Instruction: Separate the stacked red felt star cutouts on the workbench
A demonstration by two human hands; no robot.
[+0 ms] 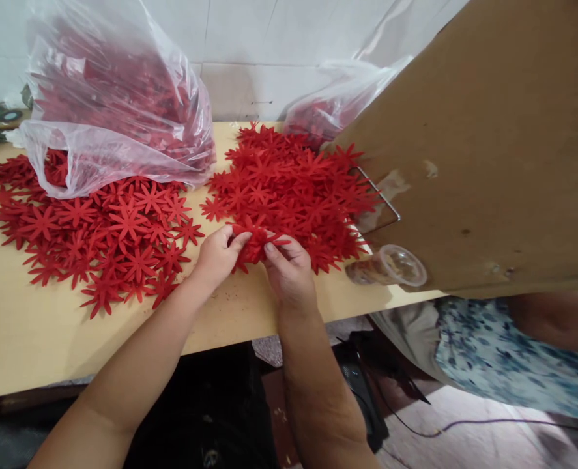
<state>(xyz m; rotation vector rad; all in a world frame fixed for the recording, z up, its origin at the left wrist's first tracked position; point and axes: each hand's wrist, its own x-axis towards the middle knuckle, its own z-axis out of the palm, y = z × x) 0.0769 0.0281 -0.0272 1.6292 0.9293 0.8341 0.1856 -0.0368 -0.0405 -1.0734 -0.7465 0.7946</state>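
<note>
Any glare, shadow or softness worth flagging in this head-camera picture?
Head view: glare streaks the large clear plastic bag at left; space beneath the pale yellow table is dark; the red star-shaped pieces between left hand and right hand look slightly soft, their layers hard to separate.

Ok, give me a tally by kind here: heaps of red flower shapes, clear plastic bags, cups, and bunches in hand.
Red flower heaps: 2
Clear plastic bags: 2
Clear cup: 1
Held red bunch: 1
Total: 6
</note>
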